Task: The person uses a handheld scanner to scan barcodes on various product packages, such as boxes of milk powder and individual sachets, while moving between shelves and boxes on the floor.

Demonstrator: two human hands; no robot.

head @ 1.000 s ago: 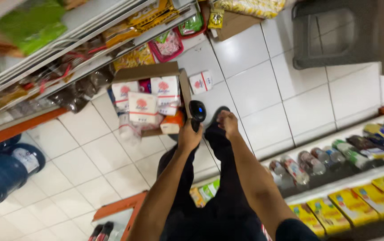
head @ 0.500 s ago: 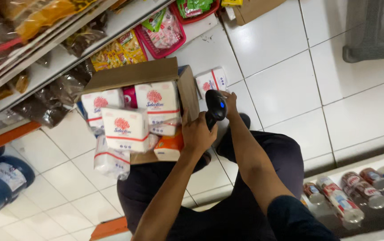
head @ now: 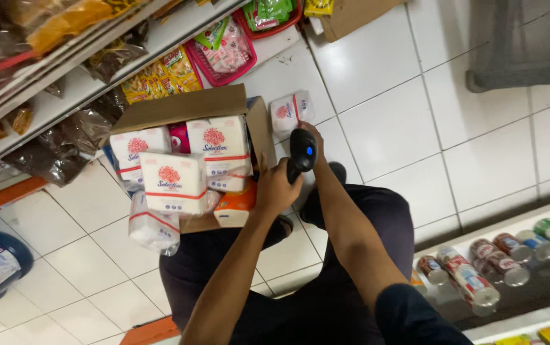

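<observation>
Head view: left hand (head: pixel 277 188) grips the black handheld scanner (head: pixel 302 153), fingers clamped on its handle; right hand (head: pixel 312 133) rests at its 12 o'clock, finger state unclear. Cardboard box (head: pixel 185 108) of tissue packs (head: pixel 174 182) sits at 9 o'clock, propped against the knee, within scanning reach.

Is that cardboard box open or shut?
Open: the cardboard box has its flap up, and white tissue packs stick out of it.

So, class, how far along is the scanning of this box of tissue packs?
Done: the cardboard box stands open. In hand: left hand and right hand hold the black scanner beside it. Left: tissue packs sit inside; one pack lies on the floor.
</observation>
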